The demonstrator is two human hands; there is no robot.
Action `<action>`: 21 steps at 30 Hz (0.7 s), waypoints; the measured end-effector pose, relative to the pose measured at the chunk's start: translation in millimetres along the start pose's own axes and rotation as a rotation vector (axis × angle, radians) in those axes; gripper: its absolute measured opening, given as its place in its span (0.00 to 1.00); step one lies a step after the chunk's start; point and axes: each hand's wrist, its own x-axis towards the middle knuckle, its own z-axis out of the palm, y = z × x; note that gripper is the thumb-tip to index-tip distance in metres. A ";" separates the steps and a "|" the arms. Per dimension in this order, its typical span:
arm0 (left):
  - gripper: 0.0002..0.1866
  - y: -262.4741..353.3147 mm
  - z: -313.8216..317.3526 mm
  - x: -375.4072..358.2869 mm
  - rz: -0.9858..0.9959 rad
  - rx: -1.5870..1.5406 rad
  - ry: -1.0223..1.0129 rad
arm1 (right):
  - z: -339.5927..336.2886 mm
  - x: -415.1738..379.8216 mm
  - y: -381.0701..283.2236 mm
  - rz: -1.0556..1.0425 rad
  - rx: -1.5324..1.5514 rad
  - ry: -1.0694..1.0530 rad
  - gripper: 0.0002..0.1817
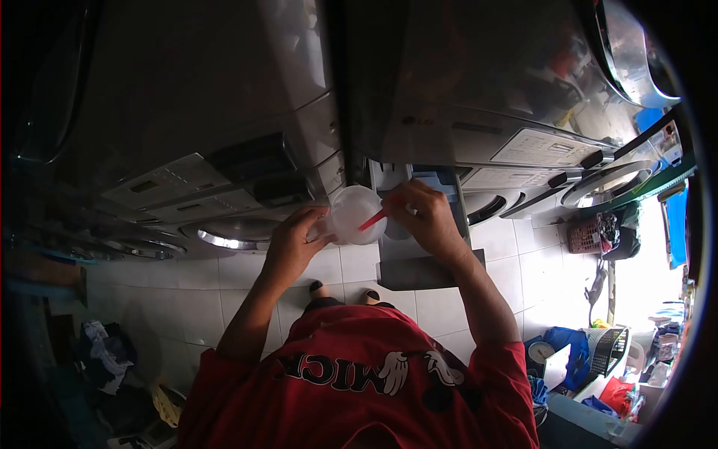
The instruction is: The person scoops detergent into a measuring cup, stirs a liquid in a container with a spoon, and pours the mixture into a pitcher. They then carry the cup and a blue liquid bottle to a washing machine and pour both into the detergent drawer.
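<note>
My left hand (293,241) is closed around the side of a translucent white plastic cup (350,203), its fingers and thumb at the cup's left edge. My right hand (425,215) pinches a slim red stirring stick (372,221), whose lower end reaches inside the cup; whatever tops it is hidden in my fingers. Right beneath that hand, a washing machine's detergent drawer (419,274) is pulled out, with blue and grey compartments showing. The cup overlaps the drawer's left side in this view.
Stacked front-load machines with control panels (553,150) stand ahead on both sides. A tiled floor (247,295) lies below. At right are a laundry basket (585,236), a dial scale (540,352) and piled items; clothes (106,355) lie at left.
</note>
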 end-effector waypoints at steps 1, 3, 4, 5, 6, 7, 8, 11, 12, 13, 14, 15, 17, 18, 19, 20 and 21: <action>0.22 0.0 -0.1 0.1 -0.004 0.004 -0.006 | 1.2 0.0 -2.6 0.030 0.125 -0.029 0.06; 0.22 0.7 -1.4 0.9 -0.002 0.022 -0.013 | 3.4 0.6 -4.4 0.061 0.250 -0.055 0.06; 0.22 0.7 -2.0 1.3 -0.003 0.040 -0.019 | 4.9 1.4 -3.6 0.055 0.217 -0.027 0.06; 0.22 -0.4 -2.0 1.5 -0.001 0.040 -0.020 | 6.0 2.2 -2.0 0.050 0.184 0.001 0.06; 0.22 -2.4 -1.7 1.7 -0.005 0.050 -0.020 | 7.0 3.0 1.2 0.050 0.185 0.003 0.06; 0.22 -3.5 -1.5 1.8 -0.009 0.059 -0.020 | 7.9 3.9 5.3 -0.016 0.104 0.049 0.06; 0.22 -2.9 -2.3 2.0 -0.009 0.059 -0.023 | 8.1 3.9 7.4 -0.082 0.023 0.095 0.07; 0.21 2.6 -5.4 4.4 -0.050 0.079 -0.048 | 1.6 2.2 3.0 0.014 0.040 0.022 0.07; 0.21 4.5 -6.5 5.7 -0.055 0.092 -0.061 | 1.6 2.1 3.3 0.015 0.040 0.024 0.07; 0.22 6.1 -7.5 6.7 -0.059 0.105 -0.075 | 2.1 2.3 3.2 0.049 0.168 -0.020 0.07; 0.22 7.2 -8.5 7.3 -0.057 0.106 -0.078 | 2.6 2.6 3.2 0.083 0.297 -0.063 0.06; 0.22 8.0 -9.6 8.1 -0.052 0.126 -0.081 | 3.4 3.1 3.3 0.085 0.297 -0.059 0.06; 0.22 9.3 -11.3 9.9 -0.046 0.145 -0.087 | 5.7 4.0 4.4 0.065 0.287 -0.024 0.06; 0.22 9.8 -12.3 11.3 -0.051 0.148 -0.109 | 5.9 4.6 5.7 0.067 0.288 -0.022 0.06; 0.22 10.7 -13.2 12.7 -0.058 0.150 -0.130 | 6.3 5.2 7.0 0.012 0.203 0.025 0.06; 0.22 13.4 -14.9 13.9 -0.057 0.152 -0.133 | 6.5 5.2 7.3 -0.042 0.118 0.071 0.06; 0.21 17.2 -16.6 15.5 -0.056 0.177 -0.147 | 6.0 4.8 7.3 -0.041 0.119 0.073 0.06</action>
